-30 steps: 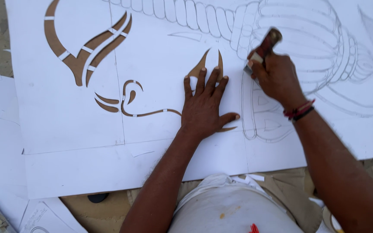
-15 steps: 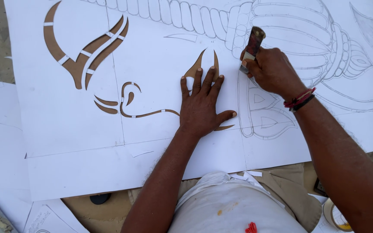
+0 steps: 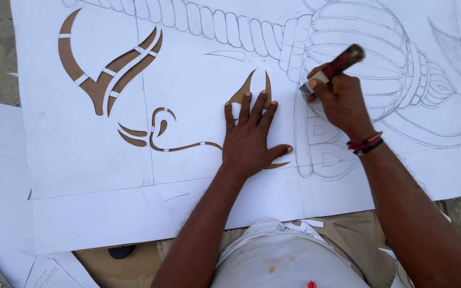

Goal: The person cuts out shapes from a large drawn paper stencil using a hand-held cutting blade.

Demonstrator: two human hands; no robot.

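Large white paper sheet (image 3: 81, 160), pencilled and part cut out, edges cropped. Left hand (image 3: 252, 138) flat on it, fingers spread. Right hand (image 3: 342, 104) fisted round a knife (image 3: 334, 68); blade hidden.

Matt white paper sheet (image 3: 198, 160); knife (image 3: 333, 68) with glossy reddish wooden handle, metal collar

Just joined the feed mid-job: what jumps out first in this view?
A big white paper sheet fills the view, with brown curved shapes cut out at upper left and a pencil drawing of a ribbed, rope-handled ornament across the top right. The left hand lies flat on the sheet at centre, fingers spread by a pointed cutout. The right hand grips a red-handled cutting tool, tip down on the drawn lines.
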